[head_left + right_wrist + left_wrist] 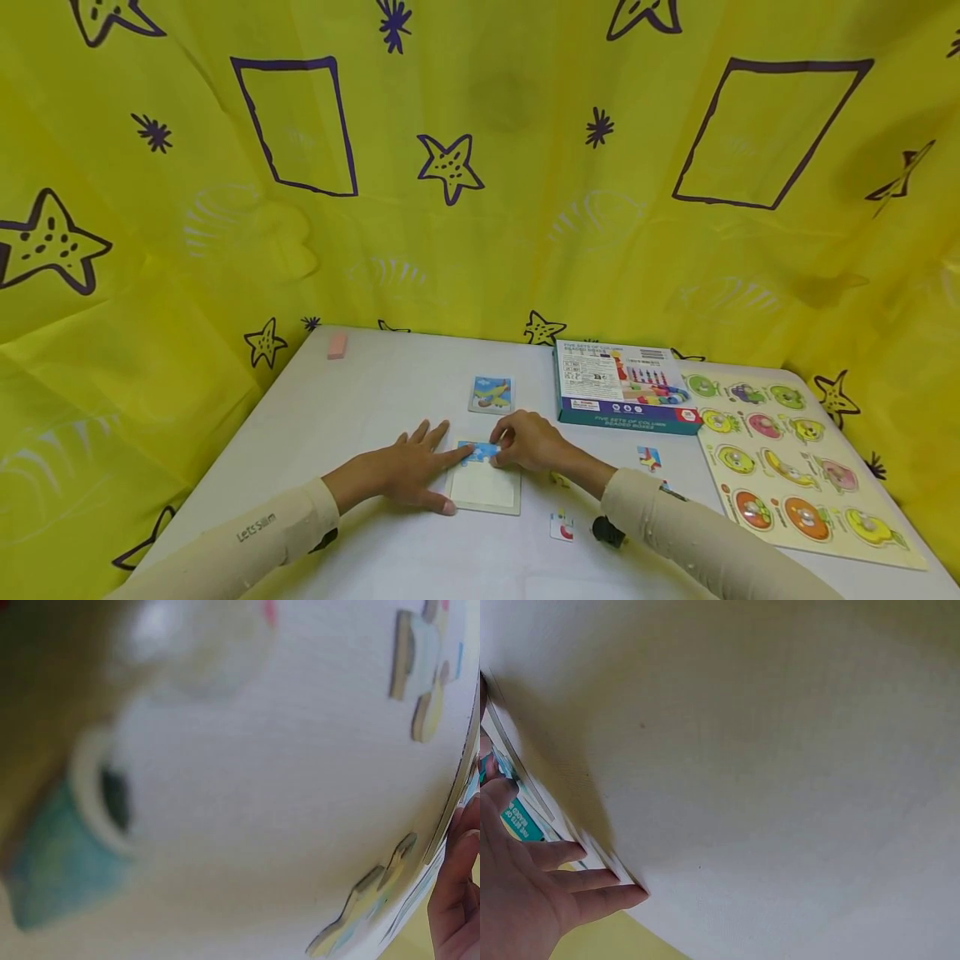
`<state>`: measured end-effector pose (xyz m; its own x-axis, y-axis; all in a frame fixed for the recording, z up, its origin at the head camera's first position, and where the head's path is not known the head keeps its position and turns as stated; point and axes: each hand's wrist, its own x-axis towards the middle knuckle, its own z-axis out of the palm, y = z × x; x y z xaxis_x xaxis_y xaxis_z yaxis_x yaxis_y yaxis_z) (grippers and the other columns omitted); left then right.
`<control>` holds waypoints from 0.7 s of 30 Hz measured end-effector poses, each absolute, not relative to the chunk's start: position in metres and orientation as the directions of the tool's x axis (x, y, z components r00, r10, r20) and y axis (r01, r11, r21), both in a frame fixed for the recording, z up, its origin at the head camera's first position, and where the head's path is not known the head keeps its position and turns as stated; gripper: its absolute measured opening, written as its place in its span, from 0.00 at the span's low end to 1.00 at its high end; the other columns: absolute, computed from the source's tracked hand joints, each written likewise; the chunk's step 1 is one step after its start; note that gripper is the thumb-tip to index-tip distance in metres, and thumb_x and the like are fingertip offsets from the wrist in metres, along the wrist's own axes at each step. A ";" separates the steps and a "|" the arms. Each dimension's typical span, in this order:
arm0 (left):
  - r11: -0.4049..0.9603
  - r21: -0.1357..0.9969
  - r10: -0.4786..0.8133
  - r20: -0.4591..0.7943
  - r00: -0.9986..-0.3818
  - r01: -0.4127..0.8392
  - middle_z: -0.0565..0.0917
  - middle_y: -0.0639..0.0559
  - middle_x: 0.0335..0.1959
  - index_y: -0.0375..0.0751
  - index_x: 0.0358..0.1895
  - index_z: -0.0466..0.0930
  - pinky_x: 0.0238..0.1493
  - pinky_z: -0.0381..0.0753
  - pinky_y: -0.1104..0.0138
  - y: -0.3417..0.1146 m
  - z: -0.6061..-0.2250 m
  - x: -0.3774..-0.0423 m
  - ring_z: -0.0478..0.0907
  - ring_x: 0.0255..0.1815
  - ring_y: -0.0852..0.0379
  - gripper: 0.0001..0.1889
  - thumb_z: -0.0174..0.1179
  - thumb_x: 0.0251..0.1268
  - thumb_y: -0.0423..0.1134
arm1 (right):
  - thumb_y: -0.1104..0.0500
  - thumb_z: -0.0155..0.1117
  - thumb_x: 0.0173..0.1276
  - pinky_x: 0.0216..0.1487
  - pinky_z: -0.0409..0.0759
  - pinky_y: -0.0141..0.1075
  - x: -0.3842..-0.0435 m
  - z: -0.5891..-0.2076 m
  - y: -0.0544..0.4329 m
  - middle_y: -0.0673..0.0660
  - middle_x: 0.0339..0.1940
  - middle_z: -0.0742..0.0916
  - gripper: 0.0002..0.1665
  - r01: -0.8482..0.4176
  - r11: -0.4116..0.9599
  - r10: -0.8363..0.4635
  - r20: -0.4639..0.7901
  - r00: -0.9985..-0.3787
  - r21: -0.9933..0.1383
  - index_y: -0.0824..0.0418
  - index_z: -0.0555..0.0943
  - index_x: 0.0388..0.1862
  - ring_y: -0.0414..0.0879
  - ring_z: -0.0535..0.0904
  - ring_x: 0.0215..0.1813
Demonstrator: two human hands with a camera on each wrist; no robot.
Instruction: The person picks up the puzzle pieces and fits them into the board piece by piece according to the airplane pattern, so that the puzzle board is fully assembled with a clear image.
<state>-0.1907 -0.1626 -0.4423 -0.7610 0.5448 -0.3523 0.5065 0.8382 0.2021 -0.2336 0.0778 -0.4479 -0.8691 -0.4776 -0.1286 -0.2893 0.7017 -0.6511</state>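
Note:
A small white puzzle tray (483,490) lies on the table with blue jigsaw pieces (480,455) along its far edge. My left hand (411,469) spreads over the tray's left side, its straight index finger touching the blue pieces. At the tray's far right corner, my right hand (527,442) curls finger and thumb around a jigsaw piece, which the fingers mostly hide. Loose jigsaw pieces lie right of the tray: a yellow one (560,480), a white-and-red one (562,527) and a blue one (648,457). Right wrist view: a yellow-edged piece (364,904) lies near the hand.
Beyond the tray sits a small puzzle with a yellow aeroplane (492,394). A beaded-boxes carton (626,387) stands at the back right, beside a fruit puzzle board (787,467). A pink block (337,345) is at the far left. Yellow curtain (510,250) surrounds the table.

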 end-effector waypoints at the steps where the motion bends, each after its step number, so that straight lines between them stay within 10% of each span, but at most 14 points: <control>1: 0.839 0.203 0.543 -0.355 -0.761 0.504 0.47 0.37 0.82 0.67 0.81 0.50 0.71 0.58 0.33 -0.162 -0.442 -0.191 0.44 0.80 0.26 0.48 0.58 0.59 0.73 | 0.58 0.79 0.57 0.34 0.72 0.34 -0.233 -0.448 0.078 0.48 0.26 0.82 0.11 -0.287 0.701 -0.479 -0.133 -0.868 -0.652 0.58 0.88 0.38 0.43 0.75 0.31; 21: 0.838 0.195 0.544 -0.367 -0.754 0.510 0.46 0.36 0.82 0.67 0.81 0.50 0.71 0.59 0.34 -0.162 -0.443 -0.191 0.44 0.80 0.26 0.47 0.58 0.60 0.73 | 0.59 0.80 0.56 0.33 0.72 0.35 -0.229 -0.445 0.075 0.49 0.26 0.82 0.12 -0.283 0.718 -0.465 -0.136 -0.875 -0.636 0.59 0.88 0.38 0.43 0.75 0.31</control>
